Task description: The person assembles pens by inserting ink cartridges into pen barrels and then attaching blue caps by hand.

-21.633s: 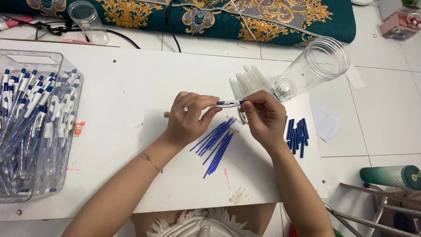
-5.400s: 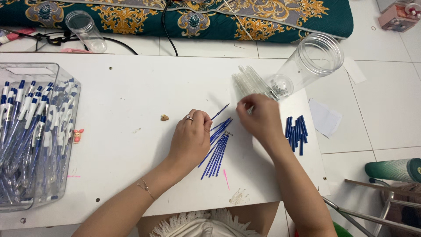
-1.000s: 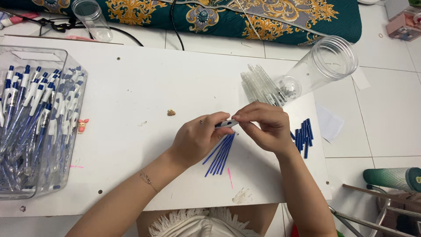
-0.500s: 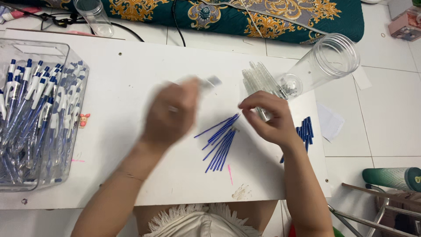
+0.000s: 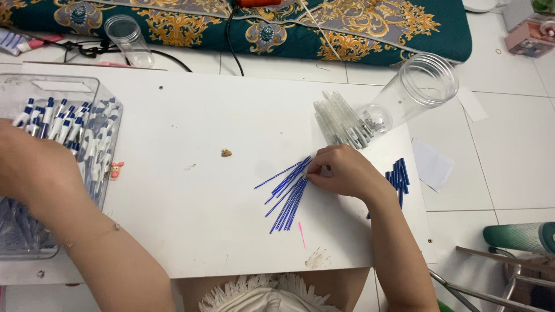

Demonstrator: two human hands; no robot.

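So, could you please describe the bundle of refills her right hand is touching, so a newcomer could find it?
On the white board, look near its middle, left of the right hand. The thin blue refills fan out there, long and needle-slim, unlike the short blue caps and clear barrels.

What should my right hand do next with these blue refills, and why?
Probably pinch one refill off the blue refills and lift it clear. The right hand already rests its fingertips on the upper end of that fanned pile, with nothing visibly in its grip, while the left hand is over the clear bin of pens. The clear barrels lie just beyond the pile.
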